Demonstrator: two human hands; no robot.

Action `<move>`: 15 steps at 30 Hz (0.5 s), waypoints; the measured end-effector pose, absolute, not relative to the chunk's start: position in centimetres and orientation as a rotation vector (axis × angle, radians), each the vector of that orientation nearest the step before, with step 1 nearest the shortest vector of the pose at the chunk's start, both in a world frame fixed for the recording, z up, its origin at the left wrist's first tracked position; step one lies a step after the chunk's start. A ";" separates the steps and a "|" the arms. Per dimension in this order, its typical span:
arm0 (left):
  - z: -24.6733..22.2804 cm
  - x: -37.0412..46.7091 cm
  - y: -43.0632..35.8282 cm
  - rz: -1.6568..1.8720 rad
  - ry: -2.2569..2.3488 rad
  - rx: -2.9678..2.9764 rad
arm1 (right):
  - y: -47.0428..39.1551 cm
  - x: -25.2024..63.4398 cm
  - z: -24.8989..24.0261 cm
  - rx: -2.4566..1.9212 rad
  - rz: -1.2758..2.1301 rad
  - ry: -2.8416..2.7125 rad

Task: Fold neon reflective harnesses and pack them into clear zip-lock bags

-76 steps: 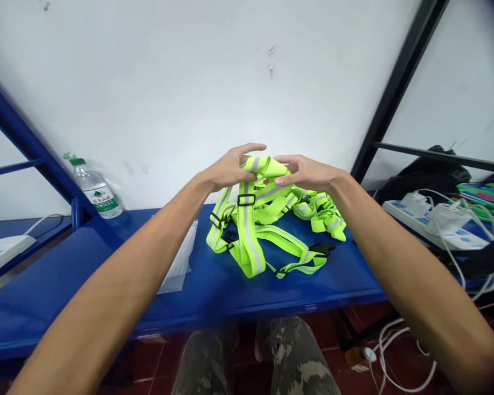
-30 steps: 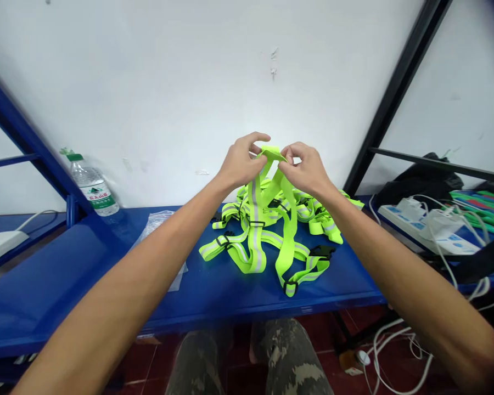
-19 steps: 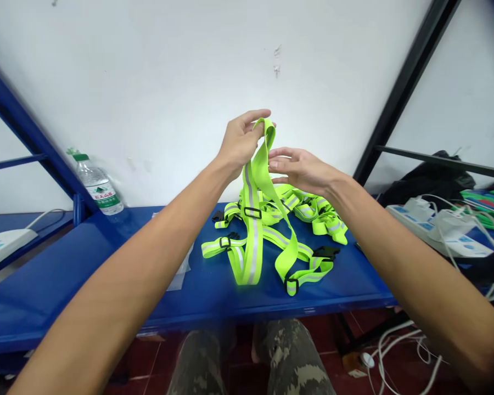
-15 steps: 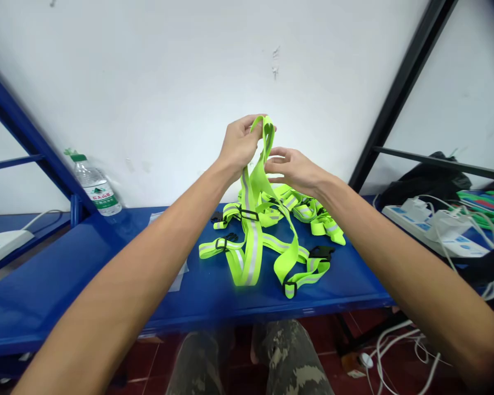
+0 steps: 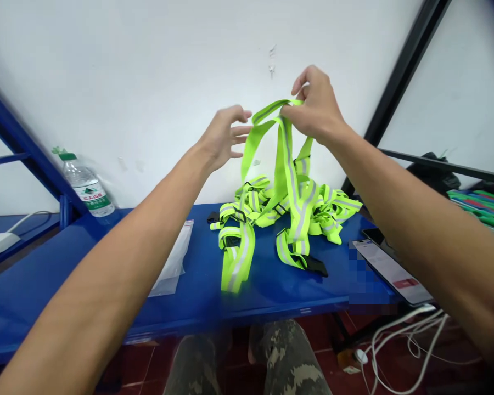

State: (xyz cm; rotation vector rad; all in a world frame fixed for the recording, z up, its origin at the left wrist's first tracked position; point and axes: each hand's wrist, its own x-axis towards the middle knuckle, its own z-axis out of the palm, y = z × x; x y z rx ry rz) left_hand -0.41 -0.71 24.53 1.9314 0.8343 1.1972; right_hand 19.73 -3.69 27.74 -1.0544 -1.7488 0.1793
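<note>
My right hand (image 5: pixel 315 107) pinches a neon-yellow reflective strap harness (image 5: pixel 288 153) with a grey stripe, lifting its upper loops off the bench. The harness's lower ends, with black buckles (image 5: pixel 314 265), rest on the blue bench top. To the left of the loops is my left hand (image 5: pixel 226 134), fingers spread and slightly curled, its fingertips close to the strap's edge; whether they touch it I cannot tell. Behind the raised harness lies a tangled heap of similar yellow straps (image 5: pixel 337 206) with black sliders.
The blue bench (image 5: pixel 197 274) runs along a white wall. A clear plastic bag (image 5: pixel 175 263) lies left of the straps, a water bottle (image 5: pixel 91 189) farther left. At right are a phone (image 5: pixel 391 269), white cables (image 5: pixel 399 329) and green and red items (image 5: pixel 481 206).
The strap's top has passed from my left hand to my right, which has risen. My left hand has moved left and opened. The front buckle ends have shifted, and a phone now shows.
</note>
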 end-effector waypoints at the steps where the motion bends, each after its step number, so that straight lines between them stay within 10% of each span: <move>1: 24.9 0.1 -1.0 1.185 0.809 1.953 | -4.3 19.2 28.4 -1.075 0.080 -1.744; 15: 26.6 -1.6 0.2 1.357 1.089 2.056 | -4.6 23.7 28.0 -1.365 0.227 -1.611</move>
